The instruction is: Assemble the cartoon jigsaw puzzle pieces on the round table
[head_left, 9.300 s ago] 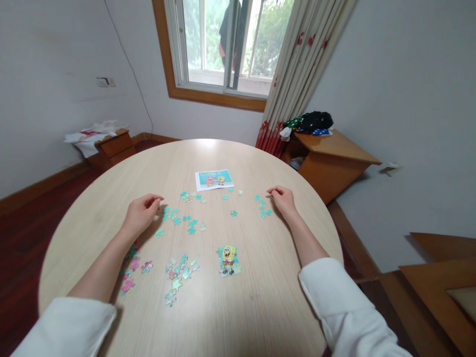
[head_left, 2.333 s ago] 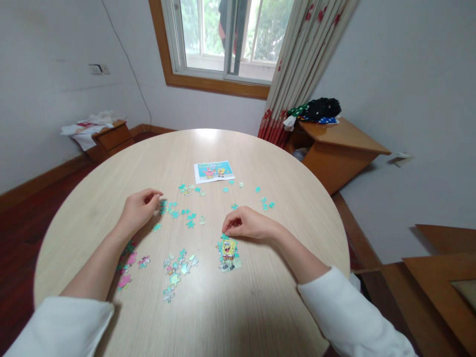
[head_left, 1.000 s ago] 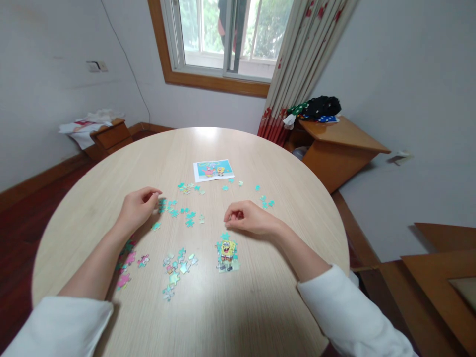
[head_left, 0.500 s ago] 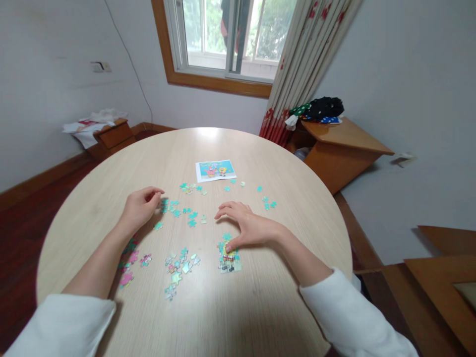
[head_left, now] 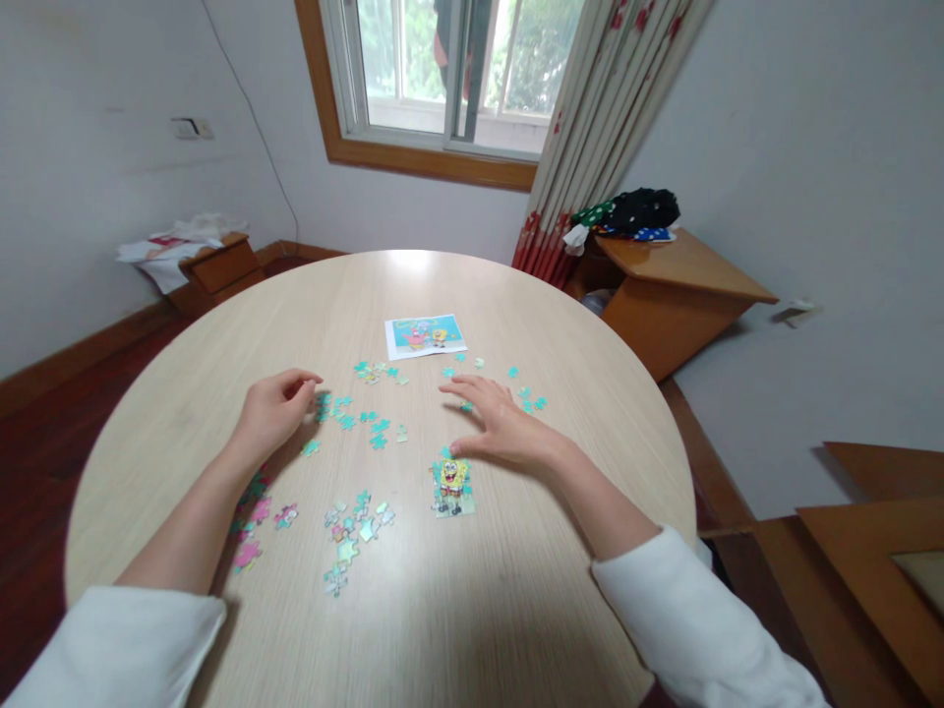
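Note:
My right hand (head_left: 501,423) hovers or rests lightly with thumb and fingers spread. Its thumb tip is at the top edge of a joined puzzle section (head_left: 452,484), which shows a yellow square cartoon figure. A loose teal puzzle piece (head_left: 466,404) lies just under its fingers. On the left, my left hand (head_left: 274,411) has its fingers curled together, and whatever may be between the fingertips is hidden. Right beside those fingertips lie teal puzzle pieces (head_left: 343,413). Pink puzzle pieces (head_left: 260,509) sit partly behind my left forearm.
A picture card (head_left: 426,337) lies beyond the pieces on the round wooden table (head_left: 553,590). Pale mixed pieces (head_left: 346,551) are grouped nearer me, with teal pieces (head_left: 527,393) at the right. Past the table stand a cabinet topped with cloths (head_left: 685,265) and a curtain (head_left: 590,128).
The joined puzzle section has shifted slightly away from me. My right hand has moved up off its face, uncovering the yellow figure. My left hand stays nearly where it was.

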`<state>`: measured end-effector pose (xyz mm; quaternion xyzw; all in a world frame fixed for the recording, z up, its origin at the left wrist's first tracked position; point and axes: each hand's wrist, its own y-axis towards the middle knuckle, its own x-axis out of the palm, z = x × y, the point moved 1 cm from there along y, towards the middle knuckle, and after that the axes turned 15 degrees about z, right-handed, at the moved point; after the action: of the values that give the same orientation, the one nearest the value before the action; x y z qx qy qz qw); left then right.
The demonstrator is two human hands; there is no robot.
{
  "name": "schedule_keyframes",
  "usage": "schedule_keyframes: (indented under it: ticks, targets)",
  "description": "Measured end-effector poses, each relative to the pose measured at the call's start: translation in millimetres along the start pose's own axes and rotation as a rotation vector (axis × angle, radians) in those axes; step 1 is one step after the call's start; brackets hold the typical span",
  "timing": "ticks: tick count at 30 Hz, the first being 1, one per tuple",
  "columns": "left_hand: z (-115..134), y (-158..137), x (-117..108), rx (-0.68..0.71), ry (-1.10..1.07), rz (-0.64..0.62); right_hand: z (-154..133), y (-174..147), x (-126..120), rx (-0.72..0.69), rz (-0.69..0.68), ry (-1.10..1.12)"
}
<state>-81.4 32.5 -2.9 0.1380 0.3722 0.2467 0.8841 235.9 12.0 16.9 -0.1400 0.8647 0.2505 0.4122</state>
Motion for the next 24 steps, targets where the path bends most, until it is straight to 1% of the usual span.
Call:
schedule_keyframes:
  ticks: [4, 7, 9, 13, 15, 19, 24]
  targets:
    - [-0.5, 0.5, 0.1, 0.000, 0.008, -0.003, 16.8, 3.4, -7.5, 0.039, 0.110, -0.044]
    - [0.3, 0.7, 0.0, -0.008, 0.018, -0.001, 26.1, 5.3, -12.5, 0.069, 0.145, -0.060]
    - [0.5, 0.5, 0.0, -0.011, 0.012, -0.006, 29.1, 5.8, -15.2, 0.104, 0.140, -0.057]
    - [-0.7, 0.0, 0.5, -0.006, -0.015, -0.008, 29.7, 5.6, -18.0, 0.175, 0.073, -0.070]
    - [-1.7, -0.1, 0.9, -0.003, -0.023, -0.004, 29.6, 5.4, -18.1, 0.193, 0.063, -0.076]
    - [-2.0, -0.1, 1.3, -0.015, -0.028, -0.016, 31.5, 5.6, -16.1, 0.198, 0.077, -0.063]
    - [0.2, 0.0, 0.6, -0.025, -0.016, -0.011, 34.1, 5.8, -11.7, 0.166, 0.095, -0.063]
